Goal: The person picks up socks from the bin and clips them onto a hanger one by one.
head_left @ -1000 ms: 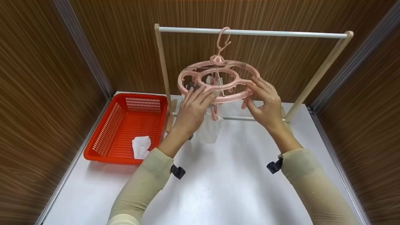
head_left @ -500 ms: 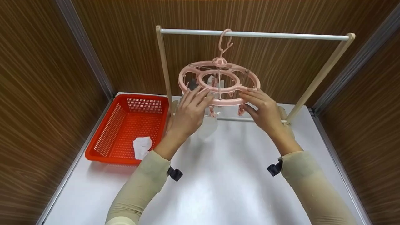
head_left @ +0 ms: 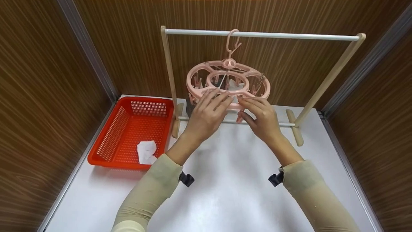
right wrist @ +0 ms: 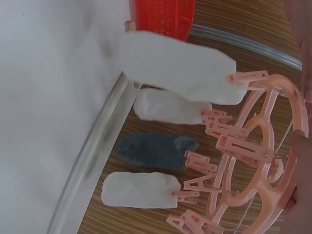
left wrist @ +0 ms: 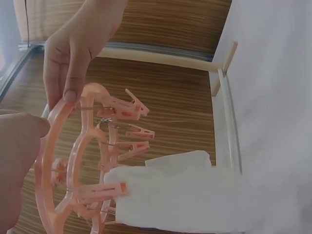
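Note:
A pink round clip hanger [head_left: 192, 75] hangs by its hook from the white rail. My left hand [head_left: 207, 116] holds the front of its ring, fingers laid over the top. Just right of it, my right hand [head_left: 260, 119] pinches the same ring between thumb and fingers. Several socks hang from the clips: in the right wrist view, a large white sock [right wrist: 183, 68], a smaller white sock [right wrist: 165, 107], a dark grey sock [right wrist: 156, 150] and another white sock [right wrist: 141, 190]. Unfilled pink clips [left wrist: 139, 131] show in the left wrist view.
The rack's white rail [head_left: 289, 36] spans two wooden posts with feet on the white table [head_left: 225, 199]. At the left, a red plastic basket [head_left: 128, 166] holds a crumpled white sock [head_left: 146, 151]. Wood-grain panels [head_left: 106, 38] stand around the table.
The hanger has turned, and the white sock at its front has gone from sight behind the left hand. My right hand has shifted left along the ring and my left hand slightly right.

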The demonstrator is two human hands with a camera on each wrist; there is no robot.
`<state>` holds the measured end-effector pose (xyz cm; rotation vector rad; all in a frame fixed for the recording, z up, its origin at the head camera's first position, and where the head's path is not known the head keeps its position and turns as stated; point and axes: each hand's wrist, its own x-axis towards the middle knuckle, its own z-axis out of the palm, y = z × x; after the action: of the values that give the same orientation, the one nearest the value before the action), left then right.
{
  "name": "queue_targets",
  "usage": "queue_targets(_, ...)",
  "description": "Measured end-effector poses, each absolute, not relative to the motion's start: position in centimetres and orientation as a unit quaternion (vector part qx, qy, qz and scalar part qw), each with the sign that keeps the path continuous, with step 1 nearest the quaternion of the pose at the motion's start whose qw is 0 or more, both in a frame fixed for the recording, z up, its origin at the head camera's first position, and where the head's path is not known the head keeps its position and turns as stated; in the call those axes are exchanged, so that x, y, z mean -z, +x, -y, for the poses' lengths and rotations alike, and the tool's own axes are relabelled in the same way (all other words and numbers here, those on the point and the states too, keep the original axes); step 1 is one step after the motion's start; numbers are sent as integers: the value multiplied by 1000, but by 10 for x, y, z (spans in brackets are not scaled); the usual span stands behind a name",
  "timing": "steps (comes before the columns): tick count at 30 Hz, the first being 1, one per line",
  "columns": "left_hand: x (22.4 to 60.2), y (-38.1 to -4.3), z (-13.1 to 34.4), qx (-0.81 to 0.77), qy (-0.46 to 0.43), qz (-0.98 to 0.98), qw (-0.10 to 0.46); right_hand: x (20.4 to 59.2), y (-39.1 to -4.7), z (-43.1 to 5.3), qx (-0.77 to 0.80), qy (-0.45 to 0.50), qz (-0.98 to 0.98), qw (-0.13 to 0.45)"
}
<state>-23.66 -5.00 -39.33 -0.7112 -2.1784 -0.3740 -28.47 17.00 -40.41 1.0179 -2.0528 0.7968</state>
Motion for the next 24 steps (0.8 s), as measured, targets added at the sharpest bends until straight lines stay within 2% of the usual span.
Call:
queue_targets(10,400,-241,52,115,-281,880,366,408,-274,-159,-296,396,795,352)
queue_targets(20,401,-246,51,105,-264,880,381,411,-266,-148,-314,400,780,365)
queue_targets(24,402,-247,53,109,-256,886,371,413,-263,-146,-325,403,775,363)
